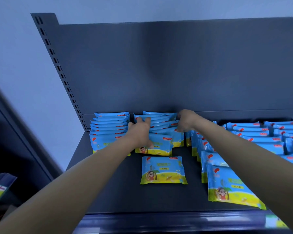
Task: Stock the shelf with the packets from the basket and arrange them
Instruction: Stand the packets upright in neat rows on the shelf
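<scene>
The shelf (118, 191) was a flat, dark grey metal board, smooth and matt, and it reached far to both sides of the hands. Behind the hands rose the back panel (159, 65), of the same plain metal. To the far left of them stood a slanting post (57, 65) with two lines of small slots.

To the right of the right hand, the right rows (254, 132) of packets covered the board. They were thin, glossy blue plastic pouches with a yellow lower band, standing on edge one behind another.

Between the two hands stood the middle row (161, 124), packed the same way but a little uneven. Just to the left of the left hand stood the left row (108, 125), tidy and straight.

Nearer to the person than both hands, one single packet (163, 170) lay flat, face up and apart from the rows. It was rectangular with crimped ends.

The left hand (139, 130) gripped the left end of the middle row, fingers over the top edges and thumb on the front packet. The right hand (184, 121) held the right end, its fingers curled down around the packets.
</scene>
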